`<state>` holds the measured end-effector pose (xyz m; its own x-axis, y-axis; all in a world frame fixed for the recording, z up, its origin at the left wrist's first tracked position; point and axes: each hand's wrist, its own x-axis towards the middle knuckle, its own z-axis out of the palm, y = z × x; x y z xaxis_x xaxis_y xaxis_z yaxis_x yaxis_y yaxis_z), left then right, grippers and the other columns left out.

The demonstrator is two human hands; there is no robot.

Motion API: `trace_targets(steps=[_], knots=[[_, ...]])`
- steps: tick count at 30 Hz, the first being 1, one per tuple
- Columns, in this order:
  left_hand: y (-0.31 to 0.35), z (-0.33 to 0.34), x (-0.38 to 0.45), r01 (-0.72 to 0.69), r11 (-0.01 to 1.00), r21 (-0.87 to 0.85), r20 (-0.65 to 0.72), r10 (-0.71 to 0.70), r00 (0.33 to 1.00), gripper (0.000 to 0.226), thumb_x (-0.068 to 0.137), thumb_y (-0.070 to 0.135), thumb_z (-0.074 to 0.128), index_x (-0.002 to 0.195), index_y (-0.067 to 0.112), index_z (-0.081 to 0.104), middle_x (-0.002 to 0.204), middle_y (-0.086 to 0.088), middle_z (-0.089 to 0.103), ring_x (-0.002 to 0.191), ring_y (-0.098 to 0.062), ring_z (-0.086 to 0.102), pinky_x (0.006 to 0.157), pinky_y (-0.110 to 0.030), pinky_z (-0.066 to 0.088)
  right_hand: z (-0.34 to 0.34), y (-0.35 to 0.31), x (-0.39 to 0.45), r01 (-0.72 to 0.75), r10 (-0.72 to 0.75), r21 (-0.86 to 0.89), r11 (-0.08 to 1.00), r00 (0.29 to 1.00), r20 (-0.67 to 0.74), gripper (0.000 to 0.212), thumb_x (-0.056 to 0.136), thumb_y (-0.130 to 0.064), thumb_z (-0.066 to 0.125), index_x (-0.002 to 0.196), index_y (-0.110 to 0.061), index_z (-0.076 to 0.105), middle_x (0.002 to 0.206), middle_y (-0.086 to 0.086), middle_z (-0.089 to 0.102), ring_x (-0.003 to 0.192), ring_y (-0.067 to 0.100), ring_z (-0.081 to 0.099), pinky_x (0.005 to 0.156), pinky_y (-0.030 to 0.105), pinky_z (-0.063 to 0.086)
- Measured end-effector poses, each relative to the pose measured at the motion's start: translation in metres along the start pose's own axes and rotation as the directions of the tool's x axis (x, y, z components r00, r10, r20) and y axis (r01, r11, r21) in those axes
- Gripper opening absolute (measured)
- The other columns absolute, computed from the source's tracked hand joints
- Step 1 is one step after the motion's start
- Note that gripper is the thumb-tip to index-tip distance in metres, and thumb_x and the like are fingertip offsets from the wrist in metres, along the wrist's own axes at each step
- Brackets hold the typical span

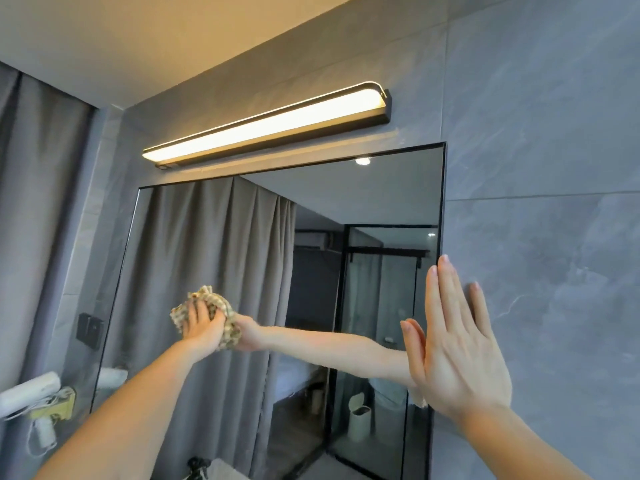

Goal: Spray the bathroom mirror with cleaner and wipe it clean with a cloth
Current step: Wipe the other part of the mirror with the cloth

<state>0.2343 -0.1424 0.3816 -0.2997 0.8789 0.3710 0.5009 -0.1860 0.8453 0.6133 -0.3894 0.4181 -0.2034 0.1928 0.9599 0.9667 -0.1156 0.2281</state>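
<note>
The black-framed bathroom mirror hangs on a grey tiled wall and reflects curtains and a glass shower door. My left hand presses a crumpled beige patterned cloth against the glass in the mirror's left-middle area. My right hand lies flat with its fingers spread on the mirror's right edge and the wall beside it. The dark top of what may be a spray bottle shows at the bottom edge, blurred.
A lit bar lamp sits on the wall just above the mirror. Grey curtains hang at the left. A white hair dryer in a holder and a black wall fitting are at the left of the mirror.
</note>
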Motion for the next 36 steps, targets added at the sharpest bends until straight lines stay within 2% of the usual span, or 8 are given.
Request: trace_targets(steps=[7, 12, 16, 19, 22, 24, 27, 36], knots=[[-0.010, 0.019, -0.015, 0.165, 0.978, -0.129, -0.003, -0.166, 0.986, 0.073, 0.112, 0.050, 0.029, 0.169, 0.021, -0.005, 0.176, 0.003, -0.017, 0.163, -0.029, -0.016, 0.131, -0.046, -0.009, -0.002, -0.001, 0.000, 0.005, -0.005, -0.013, 1.000, 1.000, 0.012, 0.079, 0.105, -0.039, 0.039, 0.165, 0.005, 0.013, 0.176, 0.022, 0.006, 0.163, 0.033, 0.017, 0.132, 0.056, 0.017], [0.057, 0.015, -0.037, -0.152, 0.987, -0.058, -0.083, 0.147, 0.986, 0.072, 0.111, 0.050, 0.025, 0.167, 0.028, -0.015, 0.174, 0.007, -0.024, 0.162, -0.027, -0.021, 0.131, -0.048, -0.012, -0.002, -0.002, 0.001, 0.000, 0.000, -0.016, 1.000, 1.000, 0.013, 0.078, 0.106, -0.040, 0.037, 0.165, 0.005, 0.014, 0.176, 0.022, 0.007, 0.163, 0.033, 0.017, 0.132, 0.055, 0.016], [0.140, 0.019, -0.073, -0.497, 0.863, 0.086, -0.090, 0.504, 0.859, 0.083, 0.098, 0.061, 0.021, 0.164, 0.032, -0.021, 0.171, 0.010, -0.032, 0.159, -0.023, -0.030, 0.129, -0.051, -0.016, -0.005, -0.003, 0.001, 0.000, 0.000, -0.018, 1.000, 1.000, 0.025, 0.078, 0.106, -0.039, 0.036, 0.165, 0.007, 0.013, 0.176, 0.022, 0.007, 0.164, 0.033, 0.017, 0.132, 0.056, 0.016], [0.208, 0.030, -0.110, -0.713, 0.678, 0.179, -0.038, 0.729, 0.684, 0.082, 0.104, 0.060, 0.027, 0.164, 0.035, -0.024, 0.170, 0.012, -0.034, 0.157, -0.023, -0.035, 0.127, -0.054, -0.019, -0.005, -0.003, 0.001, -0.004, 0.004, -0.007, 1.000, 1.000, 0.028, 0.078, 0.106, -0.038, 0.036, 0.164, 0.008, 0.012, 0.176, 0.023, 0.006, 0.164, 0.032, 0.015, 0.131, 0.057, 0.016], [0.246, 0.048, -0.139, -0.826, 0.505, 0.249, 0.025, 0.850, 0.527, 0.078, 0.106, 0.058, 0.025, 0.165, 0.035, -0.020, 0.170, 0.011, -0.035, 0.156, -0.025, -0.037, 0.126, -0.061, -0.017, -0.005, -0.002, 0.000, -0.005, 0.005, 0.001, 1.000, 1.000, 0.025, 0.077, 0.106, -0.035, 0.038, 0.165, 0.007, 0.012, 0.176, 0.022, 0.006, 0.165, 0.031, 0.013, 0.132, 0.056, 0.015], [0.246, 0.054, -0.143, -0.827, 0.485, 0.283, -0.010, 0.864, 0.504, 0.074, 0.106, 0.056, 0.021, 0.167, 0.032, -0.014, 0.172, 0.008, -0.030, 0.158, -0.026, -0.033, 0.128, -0.062, -0.010, -0.004, -0.002, 0.000, -0.003, 0.004, -0.003, 1.000, 1.000, 0.027, 0.077, 0.106, -0.035, 0.038, 0.165, 0.006, 0.011, 0.176, 0.022, 0.006, 0.165, 0.030, 0.013, 0.132, 0.054, 0.013], [0.222, 0.055, -0.131, -0.798, 0.535, 0.276, -0.073, 0.840, 0.538, 0.074, 0.107, 0.054, 0.021, 0.168, 0.029, -0.012, 0.174, 0.006, -0.027, 0.159, -0.024, -0.030, 0.130, -0.058, -0.009, -0.004, -0.002, 0.000, -0.004, 0.005, -0.007, 1.000, 1.000, 0.021, 0.076, 0.106, -0.036, 0.037, 0.165, 0.007, 0.014, 0.176, 0.022, 0.008, 0.164, 0.031, 0.015, 0.133, 0.053, 0.012], [0.039, 0.033, -0.060, -0.357, 0.930, 0.089, -0.091, 0.365, 0.927, 0.080, 0.098, 0.053, 0.014, 0.164, 0.023, -0.019, 0.172, 0.002, -0.030, 0.159, -0.024, -0.028, 0.130, -0.050, -0.013, -0.005, -0.003, 0.000, -0.002, 0.002, 0.003, 1.000, 1.000, 0.012, 0.075, 0.108, -0.038, 0.034, 0.165, 0.006, 0.014, 0.176, 0.022, 0.008, 0.164, 0.030, 0.014, 0.134, 0.052, 0.010]])
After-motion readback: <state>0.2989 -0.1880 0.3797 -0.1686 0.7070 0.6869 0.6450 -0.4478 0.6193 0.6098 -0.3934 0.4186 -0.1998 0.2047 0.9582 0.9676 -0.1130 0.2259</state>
